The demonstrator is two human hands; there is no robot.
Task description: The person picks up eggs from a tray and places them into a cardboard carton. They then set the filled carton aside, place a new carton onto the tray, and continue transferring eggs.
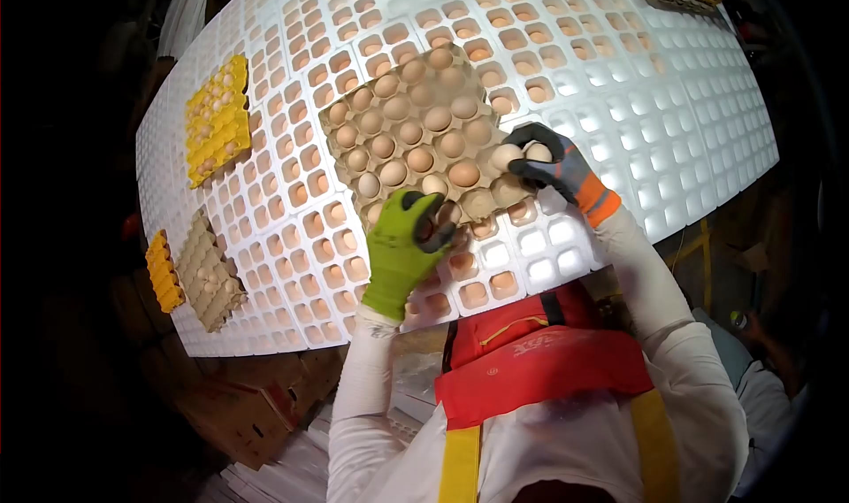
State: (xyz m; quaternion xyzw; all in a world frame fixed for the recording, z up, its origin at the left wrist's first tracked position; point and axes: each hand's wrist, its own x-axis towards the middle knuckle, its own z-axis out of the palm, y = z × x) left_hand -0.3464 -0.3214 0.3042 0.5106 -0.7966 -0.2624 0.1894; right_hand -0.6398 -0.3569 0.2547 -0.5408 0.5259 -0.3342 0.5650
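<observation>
A brown cardboard egg tray (416, 131), nearly full of eggs, lies on the white lit grid table (672, 122). My left hand (402, 246), in a green glove, grips the tray's near edge with the fingers curled over it. My right hand (553, 167), in a dark glove with an orange cuff, holds two eggs (522, 154) at the tray's right corner.
The white grid holds many eggs in its cells on the left and middle; the right cells look bare. A yellow tray (217, 118) and a brown tray (208, 273) next to a small yellow stack (162, 271) lie at the left. Cardboard boxes (248, 410) stand below the table.
</observation>
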